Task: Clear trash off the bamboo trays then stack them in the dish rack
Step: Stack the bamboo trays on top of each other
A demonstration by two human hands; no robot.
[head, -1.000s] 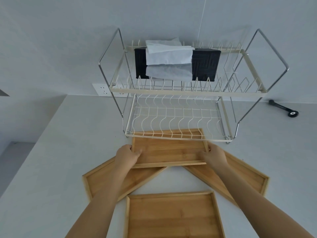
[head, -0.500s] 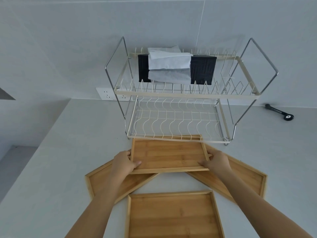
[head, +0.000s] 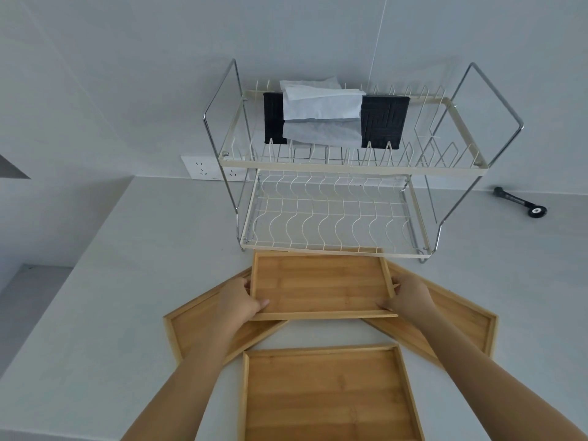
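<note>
A bamboo tray (head: 321,283) is held level just in front of the dish rack's lower shelf (head: 331,219). My left hand (head: 237,300) grips its left edge and my right hand (head: 409,297) grips its right edge. It overlaps two angled bamboo trays lying on the counter, a left tray (head: 194,329) and a right tray (head: 461,323). Another bamboo tray (head: 327,396) lies nearest me. All trays look bare inside. The two-tier white wire dish rack (head: 350,167) stands against the wall.
A black tissue box (head: 381,120) with white tissue sticking out sits on the rack's upper shelf. A wall socket (head: 203,168) is left of the rack. A black tool (head: 521,203) lies on the white counter (head: 127,281) at the far right.
The held tray has come slightly toward me, with its far edge now just short of the rack's lower front rail. Both hands keep their grip on its sides.
</note>
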